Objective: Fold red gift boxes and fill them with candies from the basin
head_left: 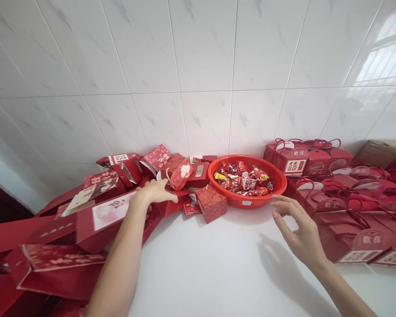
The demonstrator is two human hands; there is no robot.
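Observation:
My left hand [154, 192] reaches over a heap of red gift boxes, its thumb spread from the fingers. Just beneath the thumb is an open red box [167, 208]; whether I touch it, I cannot tell. Beside those fingers lies a small patterned box with a white flower [181, 177]. My right hand [297, 226] hovers above the white table [204, 268] with fingers curved and apart, nothing in them. Near its fingertips stands a red plastic basin [247, 201] with wrapped candies [246, 179] inside. A red patterned box [211, 203] rests against the basin's left side.
Finished-looking red handled boxes [346, 240] stand in rows on the right, with a brown cardboard box [383, 152] behind them. More red boxes, some flattened or open [61, 268], spread across the left. A white tiled wall [204, 57] borders the back.

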